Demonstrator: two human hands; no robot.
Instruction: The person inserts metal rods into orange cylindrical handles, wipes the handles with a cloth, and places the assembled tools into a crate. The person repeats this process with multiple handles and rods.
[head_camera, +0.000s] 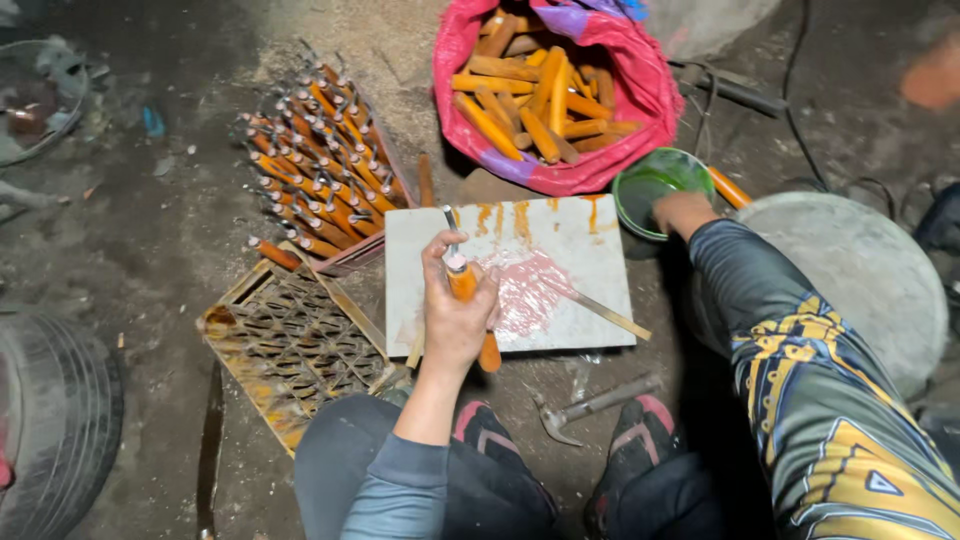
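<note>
The left hand (455, 320) has its grip clamped on an orange-handled tool (465, 290) above the white slab (560, 250). The right hand (682, 212), beside the slab, touches the green bowl (650, 185); its grip I cannot tell. Behind the slab sits a red sack (600, 160) of handles.

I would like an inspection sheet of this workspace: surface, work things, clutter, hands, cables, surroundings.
Surface: white board on dirt floor, stained pink and orange.
Work things: orange-handled tool upright over the board; sack of wooden handles; stack of finished tools; green bowl.
Clutter: hammer, metal grate, thin stick.
Hands: left hand grips the tool; right hand at the bowl's rim.
Cables: black cable beside the sack.
Surroundings: tyre, round concrete slab.
</note>
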